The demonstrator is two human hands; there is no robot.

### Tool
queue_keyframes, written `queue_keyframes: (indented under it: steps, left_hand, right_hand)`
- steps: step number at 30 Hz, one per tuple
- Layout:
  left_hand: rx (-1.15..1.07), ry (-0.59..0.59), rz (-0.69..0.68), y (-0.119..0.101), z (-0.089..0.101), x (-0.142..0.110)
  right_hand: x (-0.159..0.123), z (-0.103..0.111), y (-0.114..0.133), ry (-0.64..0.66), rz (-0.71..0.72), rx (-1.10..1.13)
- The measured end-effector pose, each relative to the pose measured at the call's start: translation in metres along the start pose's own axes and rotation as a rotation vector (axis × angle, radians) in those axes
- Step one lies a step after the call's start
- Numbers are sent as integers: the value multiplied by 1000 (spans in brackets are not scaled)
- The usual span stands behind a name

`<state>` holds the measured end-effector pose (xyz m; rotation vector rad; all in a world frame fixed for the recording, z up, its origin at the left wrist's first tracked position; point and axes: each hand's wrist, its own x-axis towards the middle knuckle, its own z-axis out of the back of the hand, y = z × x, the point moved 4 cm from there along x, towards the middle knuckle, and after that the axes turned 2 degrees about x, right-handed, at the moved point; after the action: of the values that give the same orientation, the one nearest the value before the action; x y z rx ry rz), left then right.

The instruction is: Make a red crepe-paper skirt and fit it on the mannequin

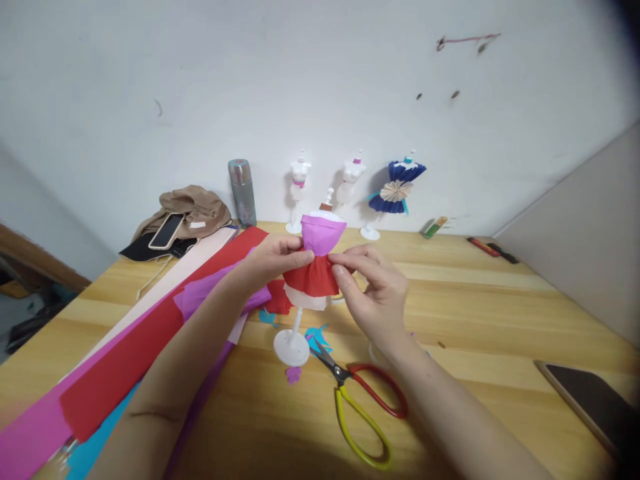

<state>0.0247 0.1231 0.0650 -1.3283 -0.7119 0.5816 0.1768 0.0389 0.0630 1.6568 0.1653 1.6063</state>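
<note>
A small white dress-form mannequin (292,348) is held up in front of me, tilted slightly, its round base toward the table. It wears a pink paper bodice (324,231), a gathered red paper skirt (311,279) and a pale layer (305,298) below. My left hand (273,259) pinches the skirt's waist on the left, thumb over the front. On the other side, my right hand (375,287) pinches the red paper at the waist between thumb and fingertips. Scissors (341,375) with one red and one yellow handle lie partly open under my hands, beside blue paper scraps (320,339).
Long strips of red paper (130,353) and pink paper (35,427) cover the left side. Along the wall stand a flask (242,193), two white mannequins (299,180) and one in a blue paper dress (400,190). A phone (167,231) rests on a brown cloth (200,207); a dark tablet-like slab (585,400) lies right.
</note>
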Motion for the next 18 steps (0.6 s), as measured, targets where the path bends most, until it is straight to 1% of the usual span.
queue_keyframes:
  steps: [1,3,6,10,11,12,13,15,16,18]
  left_hand:
    - [15,0,-4,0,0,0]
    - [26,5,-10,0,-1,0]
    - [15,35,3,2,-1,1]
    - [36,51,14,4,0,4]
    - [24,55,11,5,0,5]
    - [5,62,8,6,0,5]
    - [-12,67,11,7,-1,6]
    - [-10,63,18,9,-3,7]
    - [16,59,20,10,-5,7]
    - [103,48,18,10,-10,7]
  right_hand:
    - [0,-1,-1,2,-25,29]
    - [-1,-2,-7,1,-137,139]
    - [-5,-7,-24,8,-385,365]
    - [-12,-14,-48,105,-779,657]
    - [-12,-15,-52,114,-857,718]
    - [-12,-13,-55,103,-905,763]
    - [-10,-11,-57,76,-918,788]
    - [-4,-4,-56,16,-861,771]
    - [-1,-2,-54,15,-811,741]
    - [3,0,-47,55,-711,681]
